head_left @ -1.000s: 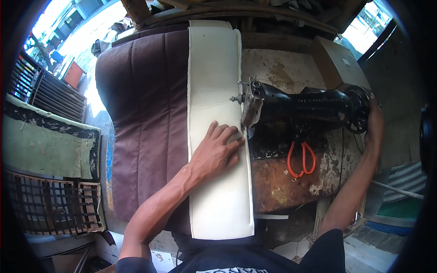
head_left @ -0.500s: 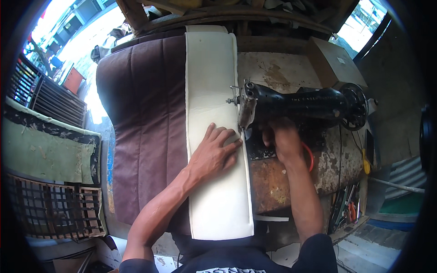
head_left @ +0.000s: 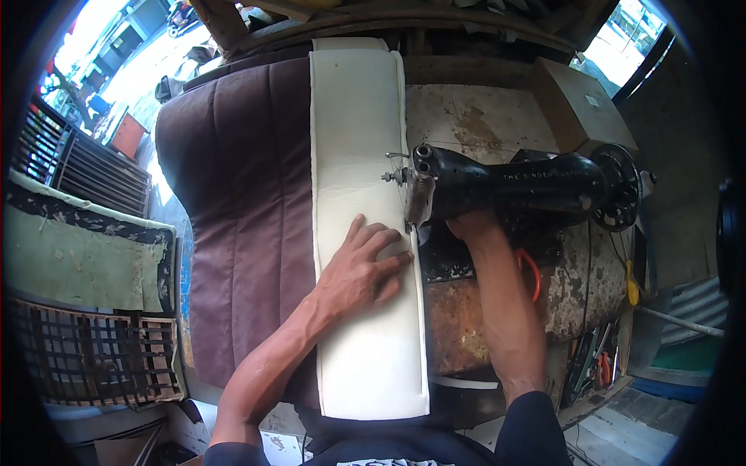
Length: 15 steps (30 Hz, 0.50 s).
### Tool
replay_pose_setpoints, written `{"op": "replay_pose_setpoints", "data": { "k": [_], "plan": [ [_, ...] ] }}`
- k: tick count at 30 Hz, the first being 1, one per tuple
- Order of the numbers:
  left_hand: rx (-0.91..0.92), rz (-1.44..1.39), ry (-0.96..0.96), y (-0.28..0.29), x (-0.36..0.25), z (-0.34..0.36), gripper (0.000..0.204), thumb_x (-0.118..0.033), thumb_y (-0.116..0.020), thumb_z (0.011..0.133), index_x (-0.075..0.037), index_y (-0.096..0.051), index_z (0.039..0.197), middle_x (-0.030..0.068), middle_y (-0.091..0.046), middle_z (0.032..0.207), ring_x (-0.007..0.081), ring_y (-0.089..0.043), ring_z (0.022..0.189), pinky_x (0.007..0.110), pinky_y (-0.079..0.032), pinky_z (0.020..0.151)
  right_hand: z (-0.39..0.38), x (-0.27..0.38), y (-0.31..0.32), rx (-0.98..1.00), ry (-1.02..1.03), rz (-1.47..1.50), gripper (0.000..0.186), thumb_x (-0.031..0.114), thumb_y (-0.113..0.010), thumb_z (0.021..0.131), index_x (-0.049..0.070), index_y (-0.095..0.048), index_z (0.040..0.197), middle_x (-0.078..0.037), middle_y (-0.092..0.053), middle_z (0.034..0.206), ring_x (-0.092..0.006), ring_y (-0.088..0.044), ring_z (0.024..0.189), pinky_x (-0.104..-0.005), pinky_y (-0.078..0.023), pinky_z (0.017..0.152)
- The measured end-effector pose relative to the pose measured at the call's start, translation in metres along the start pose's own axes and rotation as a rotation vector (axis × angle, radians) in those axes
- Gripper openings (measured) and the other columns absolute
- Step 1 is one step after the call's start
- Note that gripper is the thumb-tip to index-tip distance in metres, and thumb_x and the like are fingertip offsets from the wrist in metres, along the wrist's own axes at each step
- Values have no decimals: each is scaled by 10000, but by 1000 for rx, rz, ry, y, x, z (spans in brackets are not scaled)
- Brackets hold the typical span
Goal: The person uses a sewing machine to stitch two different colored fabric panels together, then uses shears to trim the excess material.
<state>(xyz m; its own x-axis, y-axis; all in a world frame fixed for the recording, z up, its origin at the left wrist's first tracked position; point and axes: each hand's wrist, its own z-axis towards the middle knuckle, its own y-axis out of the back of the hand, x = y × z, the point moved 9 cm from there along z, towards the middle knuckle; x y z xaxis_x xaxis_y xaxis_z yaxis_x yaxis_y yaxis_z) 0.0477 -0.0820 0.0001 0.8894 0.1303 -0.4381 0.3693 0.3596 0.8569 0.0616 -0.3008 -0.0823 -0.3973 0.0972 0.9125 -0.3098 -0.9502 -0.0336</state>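
Note:
A long cream padded strip [head_left: 365, 353] with piped edges lies lengthwise across a maroon quilted upholstery cover [head_left: 252, 210]. My left hand [head_left: 365, 264] rests on the strip with its fingers spread, fingertips close to the right-hand piping. That piped edge runs beside the needle end of a black sewing machine [head_left: 505, 182]. My right hand [head_left: 472, 224] reaches under the machine's arm, which hides its fingers, so what they touch does not show.
A red ring-shaped handle [head_left: 531, 276] lies by my right forearm on the worn worktable [head_left: 451, 311]. A cardboard box [head_left: 587, 105] stands at the back right. Hand tools [head_left: 600, 361] fill a slot at lower right. Framed panels [head_left: 85, 248] lean at left.
My right hand has slid farther under the machine's arm, and its fingers have gone out of sight. My left hand stays on the strip. The whole view has shifted slightly.

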Motion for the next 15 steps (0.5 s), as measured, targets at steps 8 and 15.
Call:
{"op": "replay_pose_setpoints", "data": {
  "k": [8, 15],
  "plan": [
    [13, 21, -8, -1, -1, -2, 483, -140, -718, 787, -132, -759, 1269, 131, -613, 1347, 330, -508, 1378, 630, -242, 1275, 0, -11, -4, 125, -43, -517, 511, 137, -649, 930, 131, -597, 1439, -131, -593, 1470, -338, -530, 1388, -497, -401, 1193],
    [52, 61, -39, -3, -2, 0, 478, -170, -707, 806, -126, -743, 1281, 89, -609, 1411, 328, -502, 1369, 636, -239, 1272, -14, 58, -23, 49, 363, -1189, 432, 161, -630, 944, 156, -661, 1375, -131, -685, 1347, -394, -598, 1312, -510, -459, 1133]
  ]
}}
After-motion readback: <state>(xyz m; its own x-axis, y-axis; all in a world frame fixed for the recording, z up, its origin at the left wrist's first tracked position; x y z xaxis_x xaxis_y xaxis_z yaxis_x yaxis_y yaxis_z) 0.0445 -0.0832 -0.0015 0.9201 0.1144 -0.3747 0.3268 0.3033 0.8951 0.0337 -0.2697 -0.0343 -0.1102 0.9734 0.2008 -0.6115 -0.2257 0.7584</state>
